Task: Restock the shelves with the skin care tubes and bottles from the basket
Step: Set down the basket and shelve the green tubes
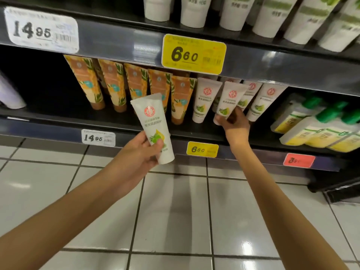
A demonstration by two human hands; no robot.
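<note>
My left hand (139,152) grips a white tube (153,123) with a red round logo and green print, held in front of the lower shelf (136,131). My right hand (232,126) reaches onto that shelf and holds the cap end of a second white tube (230,98) of the same kind, standing in the row of matching white tubes (204,98). To the left of that row stand several orange tubes (115,82) with leaf print. The basket is out of view.
The upper shelf (272,55) carries large white tubes with green bands (233,12). Yellow bottles with green caps (315,129) lie at the right of the lower shelf. Price tags (193,53) are fixed to the shelf edges. White floor tiles (175,211) lie below.
</note>
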